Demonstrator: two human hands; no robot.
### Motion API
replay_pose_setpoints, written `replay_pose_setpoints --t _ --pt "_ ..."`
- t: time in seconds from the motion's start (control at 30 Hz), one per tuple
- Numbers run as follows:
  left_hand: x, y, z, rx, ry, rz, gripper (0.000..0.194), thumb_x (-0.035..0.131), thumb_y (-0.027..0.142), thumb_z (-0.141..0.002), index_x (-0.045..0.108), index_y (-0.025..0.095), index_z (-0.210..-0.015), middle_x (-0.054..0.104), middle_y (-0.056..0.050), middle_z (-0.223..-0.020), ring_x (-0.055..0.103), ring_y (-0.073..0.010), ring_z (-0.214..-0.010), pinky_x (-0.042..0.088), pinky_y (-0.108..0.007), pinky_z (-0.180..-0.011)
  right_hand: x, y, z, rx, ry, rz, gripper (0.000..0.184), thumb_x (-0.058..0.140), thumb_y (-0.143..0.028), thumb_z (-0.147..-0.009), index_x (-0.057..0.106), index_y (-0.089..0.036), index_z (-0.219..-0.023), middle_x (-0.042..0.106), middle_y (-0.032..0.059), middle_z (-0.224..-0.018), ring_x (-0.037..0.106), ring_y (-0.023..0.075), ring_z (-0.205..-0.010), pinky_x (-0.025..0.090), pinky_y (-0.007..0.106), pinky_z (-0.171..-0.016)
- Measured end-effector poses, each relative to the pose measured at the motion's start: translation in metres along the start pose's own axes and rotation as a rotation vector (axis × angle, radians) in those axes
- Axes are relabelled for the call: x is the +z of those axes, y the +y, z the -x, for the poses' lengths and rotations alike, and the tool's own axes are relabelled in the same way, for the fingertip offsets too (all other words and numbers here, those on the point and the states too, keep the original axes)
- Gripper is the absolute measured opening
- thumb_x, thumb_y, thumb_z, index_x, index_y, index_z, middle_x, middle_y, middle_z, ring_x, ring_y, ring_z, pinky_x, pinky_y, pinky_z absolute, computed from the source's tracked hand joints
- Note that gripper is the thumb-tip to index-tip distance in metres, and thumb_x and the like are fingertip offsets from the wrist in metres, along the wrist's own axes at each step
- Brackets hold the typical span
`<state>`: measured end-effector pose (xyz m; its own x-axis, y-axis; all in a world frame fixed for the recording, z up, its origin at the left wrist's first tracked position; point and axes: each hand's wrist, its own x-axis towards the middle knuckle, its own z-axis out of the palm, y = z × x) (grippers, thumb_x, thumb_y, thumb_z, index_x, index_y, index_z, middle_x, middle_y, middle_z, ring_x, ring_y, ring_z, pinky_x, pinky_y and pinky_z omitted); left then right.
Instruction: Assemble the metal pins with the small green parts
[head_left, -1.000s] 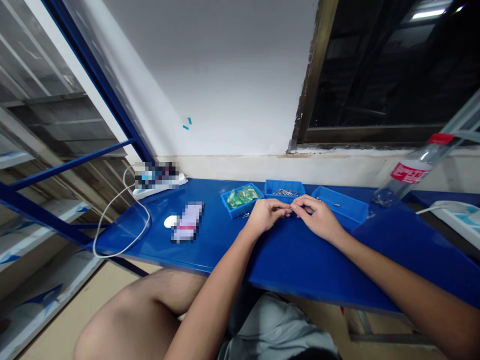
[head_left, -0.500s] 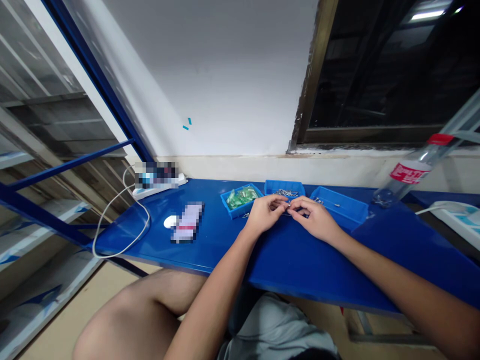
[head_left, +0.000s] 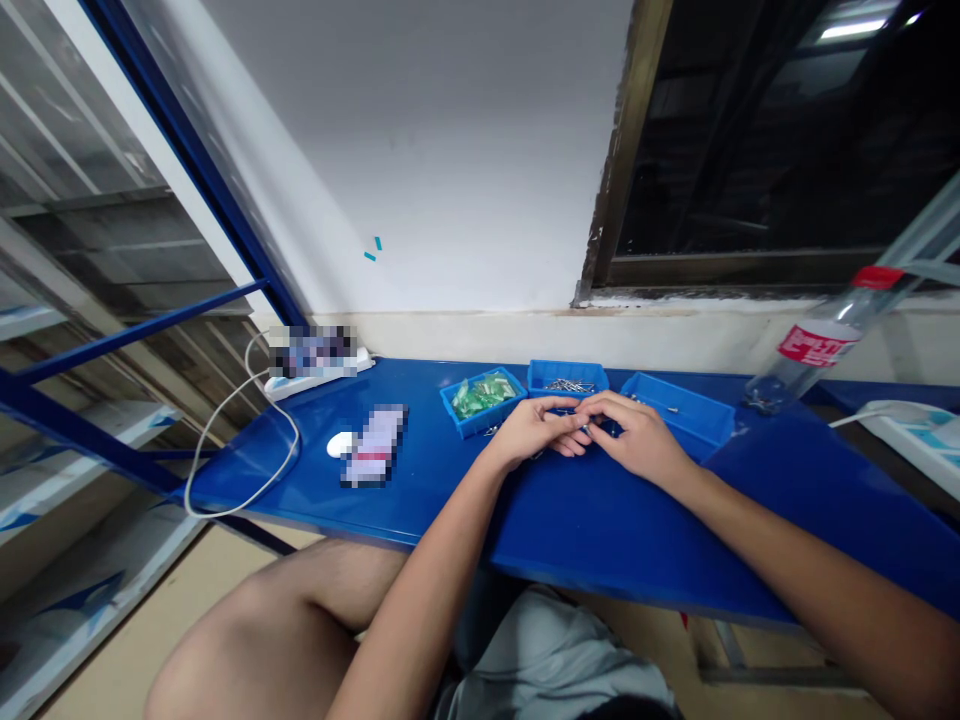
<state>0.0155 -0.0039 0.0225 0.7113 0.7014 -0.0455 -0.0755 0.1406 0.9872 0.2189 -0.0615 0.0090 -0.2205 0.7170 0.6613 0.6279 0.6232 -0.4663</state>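
Observation:
My left hand [head_left: 536, 430] and my right hand [head_left: 626, 430] meet over the table, fingertips together. Between them a small shiny metal part [head_left: 586, 427] shows, pinched by both; its exact kind is too small to make out. Just beyond the hands, a blue bin [head_left: 568, 366] contains several thin metal pieces [head_left: 568, 385] that look like screws. To the left stands a blue bin [head_left: 472, 431] of green plastic packets [head_left: 481, 394]. On the right a longer blue bin [head_left: 705, 425] has a few small metal pieces in it, partly hidden by my right hand.
A few metal bits [head_left: 492, 430] lie by the green packets' bin. Farther left are a phone-like blurred object [head_left: 377, 447], a white oval object [head_left: 341, 445], and a power strip [head_left: 322, 373] with a looping cable. A clear plastic bottle [head_left: 817, 345] leans at the right.
My hands have shifted slightly toward me and to the right. The left fingers now extend under the right fingertips, and the grip on the small metal part has changed.

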Motion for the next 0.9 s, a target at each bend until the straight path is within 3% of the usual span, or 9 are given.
replay_pose_setpoints --t 0.2,0.33,0.63,0.9 --pt "0.001 -0.003 0.001 -0.022 0.017 0.103 0.089 0.095 0.031 -0.076 0.051 0.006 -0.149 0.081 -0.021 -0.101 0.082 -0.0266 -0.086 0.068 -0.036 -0.079 -0.005 0.002 -0.001 -0.055 -0.043 0.082 0.017 0.059 -0.023 -0.100 0.074 -0.028 -0.104 0.077 0.0074 -0.105 0.073 0.0289 -0.100 0.059 0.048 -0.092" --pt "-0.001 -0.007 -0.001 -0.020 0.023 0.091 0.090 0.095 0.032 -0.076 0.050 0.005 -0.150 0.081 -0.021 -0.098 0.081 -0.0260 -0.086 0.067 -0.036 -0.080 -0.008 0.004 -0.002 -0.099 -0.099 0.140 0.019 0.058 -0.022 -0.100 0.074 -0.029 -0.106 0.078 0.0073 -0.108 0.072 0.0300 -0.102 0.057 0.051 -0.093" --pt "-0.004 -0.009 -0.004 0.081 0.018 0.044 0.064 0.090 0.018 -0.075 0.060 0.008 -0.131 0.079 -0.008 -0.082 0.075 -0.0160 -0.073 0.061 -0.030 -0.078 -0.011 0.002 -0.004 -0.087 -0.106 0.134 0.018 0.059 -0.023 -0.099 0.074 -0.030 -0.106 0.078 0.0071 -0.107 0.072 0.0302 -0.103 0.057 0.050 -0.094" --pt "-0.006 -0.014 -0.006 0.129 0.085 -0.049 0.051 0.080 0.009 -0.075 0.060 0.012 -0.123 0.077 -0.006 -0.084 0.075 -0.0178 -0.078 0.061 -0.032 -0.080 -0.003 -0.005 -0.003 -0.092 -0.059 0.058 0.022 0.058 -0.026 -0.102 0.074 -0.031 -0.116 0.076 0.0079 -0.115 0.072 0.0292 -0.107 0.058 0.049 -0.096"
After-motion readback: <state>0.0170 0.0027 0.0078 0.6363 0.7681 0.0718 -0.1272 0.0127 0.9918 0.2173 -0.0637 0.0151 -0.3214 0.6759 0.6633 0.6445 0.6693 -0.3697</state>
